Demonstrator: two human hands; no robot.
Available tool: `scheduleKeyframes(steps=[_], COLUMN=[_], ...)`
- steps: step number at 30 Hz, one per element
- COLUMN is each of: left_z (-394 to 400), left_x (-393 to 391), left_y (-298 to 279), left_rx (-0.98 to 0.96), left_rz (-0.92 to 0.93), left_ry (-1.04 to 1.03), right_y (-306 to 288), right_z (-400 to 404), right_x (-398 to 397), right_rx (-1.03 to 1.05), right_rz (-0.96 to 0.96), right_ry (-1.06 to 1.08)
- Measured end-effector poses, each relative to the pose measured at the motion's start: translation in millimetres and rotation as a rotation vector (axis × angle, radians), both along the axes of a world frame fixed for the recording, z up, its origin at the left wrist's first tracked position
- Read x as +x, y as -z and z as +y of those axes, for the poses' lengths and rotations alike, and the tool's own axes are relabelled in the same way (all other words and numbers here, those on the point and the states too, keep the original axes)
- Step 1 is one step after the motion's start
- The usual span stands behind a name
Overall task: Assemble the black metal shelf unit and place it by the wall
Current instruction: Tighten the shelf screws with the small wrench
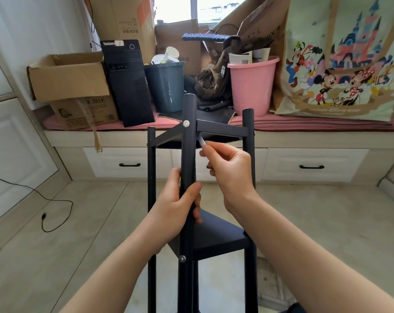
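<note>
We find the black shelf unit (198, 236) standing upright on the floor before the window seat (304, 126). Our left hand (178, 204) grips its near post; our right hand (232, 170) pinches a small key (201, 141) under the top shelf.

The shelf unit (189, 154) is showing matte black on its poles and triangular shelves, with silver screw heads (186, 123) glinting. Behind it, a pink bucket (252, 84) is sitting beside a dark grey-blue bin (165, 85), a black computer tower (129, 84) and brown cardboard boxes (69, 75). A pale green tote bag (340, 59) is displaying colourful cartoon characters and a pink-blue castle, on a pink cushion (304, 123).
</note>
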State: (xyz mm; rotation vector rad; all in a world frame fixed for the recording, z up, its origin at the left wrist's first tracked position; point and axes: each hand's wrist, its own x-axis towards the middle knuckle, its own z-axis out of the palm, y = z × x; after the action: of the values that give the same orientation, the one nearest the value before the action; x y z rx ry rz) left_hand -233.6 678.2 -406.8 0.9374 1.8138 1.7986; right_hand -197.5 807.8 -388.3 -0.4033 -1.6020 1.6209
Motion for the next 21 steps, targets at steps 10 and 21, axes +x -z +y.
scheduleKeyframes(steps=[10,21], left_z=[-3.2,-7.5], left_x=[0.5,2.9], left_y=[-0.2,-4.3], left_rx=[-0.022,-0.039], left_rz=[-0.015,-0.019], left_ry=[0.048,0.075], right_y=[-2.3,0.0], right_z=[0.1,3.0], right_x=[2.1,-1.8], right_rx=[0.039,0.221], right_rz=[-0.01,-0.09], right_ry=[0.004,-0.057])
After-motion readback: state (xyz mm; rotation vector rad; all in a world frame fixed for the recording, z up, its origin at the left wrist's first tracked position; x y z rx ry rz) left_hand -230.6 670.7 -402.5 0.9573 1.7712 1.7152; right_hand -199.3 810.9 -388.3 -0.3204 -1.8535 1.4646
